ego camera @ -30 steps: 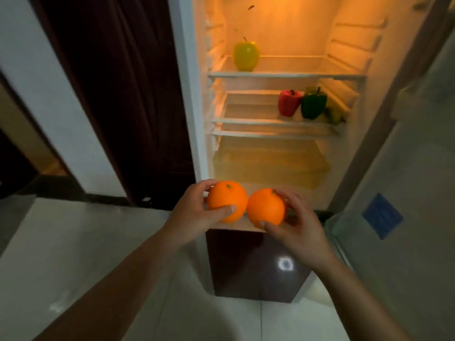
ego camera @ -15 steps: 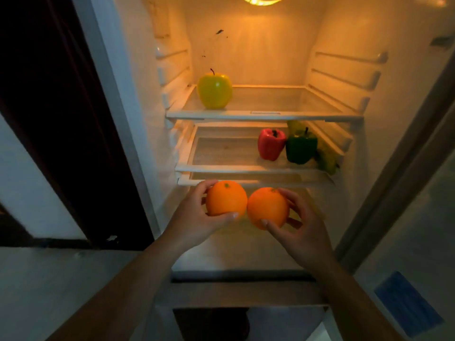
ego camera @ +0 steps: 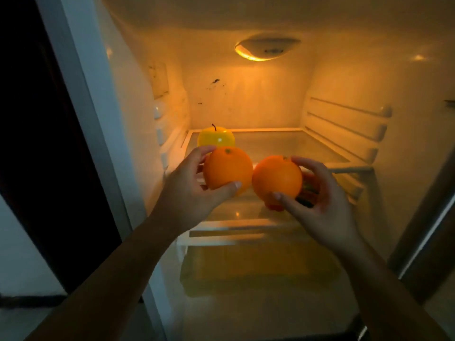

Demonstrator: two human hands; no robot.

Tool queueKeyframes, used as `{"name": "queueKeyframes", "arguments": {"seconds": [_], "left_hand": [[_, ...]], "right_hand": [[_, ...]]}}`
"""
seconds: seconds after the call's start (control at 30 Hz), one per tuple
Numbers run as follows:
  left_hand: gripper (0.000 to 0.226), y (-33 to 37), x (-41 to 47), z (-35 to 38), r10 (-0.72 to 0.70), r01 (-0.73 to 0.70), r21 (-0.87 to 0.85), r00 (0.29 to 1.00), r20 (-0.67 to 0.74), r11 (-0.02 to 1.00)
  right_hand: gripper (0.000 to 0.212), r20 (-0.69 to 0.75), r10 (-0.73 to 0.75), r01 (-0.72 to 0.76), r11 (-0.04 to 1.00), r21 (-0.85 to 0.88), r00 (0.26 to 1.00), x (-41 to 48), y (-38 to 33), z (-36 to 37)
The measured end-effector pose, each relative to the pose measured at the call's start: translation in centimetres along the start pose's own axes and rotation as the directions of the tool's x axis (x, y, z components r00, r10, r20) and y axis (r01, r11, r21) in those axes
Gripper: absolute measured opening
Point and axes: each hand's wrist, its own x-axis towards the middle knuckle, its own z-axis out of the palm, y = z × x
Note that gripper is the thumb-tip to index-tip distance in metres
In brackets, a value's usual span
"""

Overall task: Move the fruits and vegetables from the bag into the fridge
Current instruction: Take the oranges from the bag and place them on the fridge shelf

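Observation:
My left hand (ego camera: 189, 188) grips one orange (ego camera: 227, 167) and my right hand (ego camera: 322, 207) grips a second orange (ego camera: 277, 177). Both oranges are side by side, almost touching, held in front of the open fridge at the level of its upper glass shelf (ego camera: 283, 146). A yellow apple (ego camera: 216, 137) sits at the left of that shelf, just behind the left orange. Peppers on the shelf below are mostly hidden behind my right hand; only a red bit (ego camera: 274, 206) shows. No bag is in view.
The fridge lamp (ego camera: 266, 49) glows on the ceiling. The lower shelf edge (ego camera: 234, 227) and a crisper drawer (ego camera: 251, 271) lie below my hands. The fridge's white left frame (ego camera: 86, 114) borders a dark doorway; the door edge (ego camera: 428, 232) stands at right.
My view has moved closer to and higher in the fridge. Both hands have risen with the oranges from below the lower shelf to the upper shelf's height, now covering the peppers.

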Motion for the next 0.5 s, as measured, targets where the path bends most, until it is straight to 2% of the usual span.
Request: {"name": "queueKeyframes", "arguments": {"seconds": [0.07, 0.23, 0.33, 0.5], "left_hand": [[0.065, 0.9, 1.6, -0.2, 0.035, -0.035, 0.002, 0.999, -0.021, 0.999], [0.064, 1.6, 3.8, -0.9, 0.015, -0.018, -0.036, 0.997, -0.069, 0.999], [0.064, 1.0, 4.3, -1.6, -0.026, 0.018, -0.071, 0.994, -0.11, 0.997], [0.072, 0.4, 4.6, -2.3, -0.07, 0.067, -0.03, 0.988, -0.136, 0.997]], "right_hand": [[0.067, -0.052, -0.011, 0.01, 1.0, -0.018, 0.999, 1.8, -0.6, -0.6], [0.062, -0.114, -0.009, 0.0, 0.997, -0.072, 0.993, 5.9, -0.8, -0.9], [0.061, -0.07, 0.028, -0.036, 0.994, -0.106, 0.997, 7.9, 0.1, 0.1], [0.062, 0.045, 0.017, -0.008, 0.98, -0.2, 0.999, 10.5, 2.0, 1.9]]}}
